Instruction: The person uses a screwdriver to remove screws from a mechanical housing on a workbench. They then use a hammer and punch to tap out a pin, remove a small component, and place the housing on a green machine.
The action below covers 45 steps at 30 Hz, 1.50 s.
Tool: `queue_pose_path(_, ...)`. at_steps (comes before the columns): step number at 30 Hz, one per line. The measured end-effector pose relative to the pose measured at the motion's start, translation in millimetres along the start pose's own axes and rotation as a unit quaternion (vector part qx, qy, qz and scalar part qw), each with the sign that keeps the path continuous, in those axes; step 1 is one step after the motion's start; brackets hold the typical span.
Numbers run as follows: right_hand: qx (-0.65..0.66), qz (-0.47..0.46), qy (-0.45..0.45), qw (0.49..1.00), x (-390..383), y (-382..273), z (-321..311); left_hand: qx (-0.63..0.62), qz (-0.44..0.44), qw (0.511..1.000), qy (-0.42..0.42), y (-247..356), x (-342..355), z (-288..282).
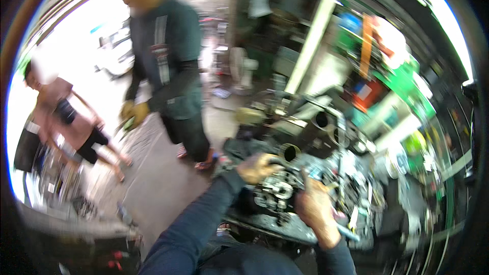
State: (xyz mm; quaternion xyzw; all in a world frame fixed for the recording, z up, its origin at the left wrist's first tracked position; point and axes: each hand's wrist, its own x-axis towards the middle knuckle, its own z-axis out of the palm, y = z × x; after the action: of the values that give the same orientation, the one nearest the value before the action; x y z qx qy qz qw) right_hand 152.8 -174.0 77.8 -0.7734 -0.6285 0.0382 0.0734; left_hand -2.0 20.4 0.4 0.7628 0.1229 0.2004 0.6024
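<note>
A metal machine part (277, 191), silvery with round openings and dark sides, sits on the cluttered workbench (290, 228) in front of me. It looks like part of an engine, though blur hides the details. My left hand (257, 168) is closed at its far left edge, the fingers curled by a dark rounded piece. At the right side, my right hand (317, 206) grips the same part, one finger pointing up along it and the other fingertips hidden. Just beyond stands an open metal cylinder (290, 153).
Larger dark cylinders (320, 121) and piled metal pieces cover the bench's far side; tools (354, 214) lie at the right. A person in dark clothes and gloves (168, 66) stands ahead left, another in a pink shirt (63, 104) farther left. Loaded shelves (407, 89) rise at the right.
</note>
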Motion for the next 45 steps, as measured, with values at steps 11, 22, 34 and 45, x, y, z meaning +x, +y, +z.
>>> queue_pose_path(11,0.051,0.087,0.283,0.954,-98,8,39,0.119,0.021,0.993,-0.004,-52,2,-64)
queue_pose_path(22,0.236,0.629,-0.223,0.706,-441,-76,205,0.188,-0.12,0.972,-0.073,-141,74,-103)
queue_pose_path(34,0.461,0.738,0.079,0.486,-564,-160,383,0.216,-0.097,0.96,-0.152,-98,88,37)
queue_pose_path(45,0.35,0.811,-0.175,0.436,-734,-348,520,0.266,-0.088,0.937,-0.21,-72,93,125)
